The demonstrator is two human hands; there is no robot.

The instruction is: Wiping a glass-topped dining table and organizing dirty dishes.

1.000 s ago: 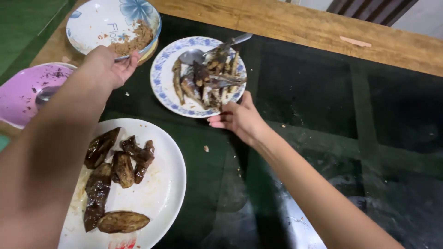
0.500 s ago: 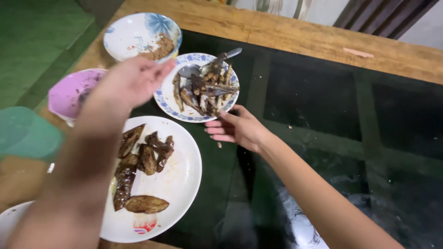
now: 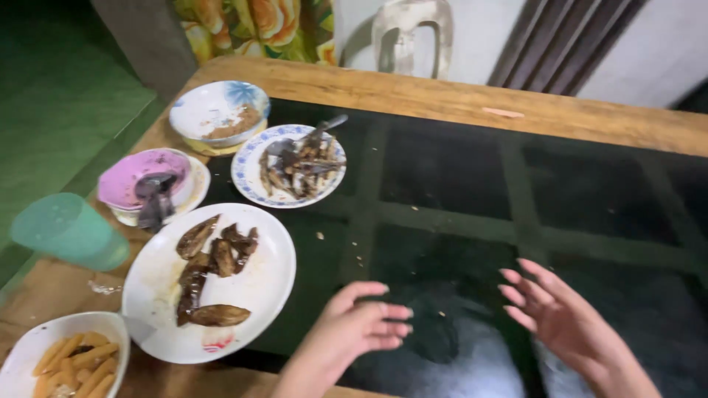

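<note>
Both hands now pulled back to near edge of worktop [image 3: 457,177]: left hand [image 3: 354,328] loosely curled, right hand [image 3: 560,313] spread, both empty. White plate w/ eggplant [image 3: 251,291] just left; fish plate [image 3: 251,166], let go, sits farther back.

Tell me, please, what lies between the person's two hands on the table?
Head view: only bare dark glass tabletop with a few crumbs between left hand and right hand.

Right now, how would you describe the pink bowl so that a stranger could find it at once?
Start at the wooden-edged table with the dark glass top and follow its left edge. There, between the translucent green plastic cup and the white bowl with a blue flower, sits the round pink bowl. It alone is pink, with a metal spoon inside.
</note>
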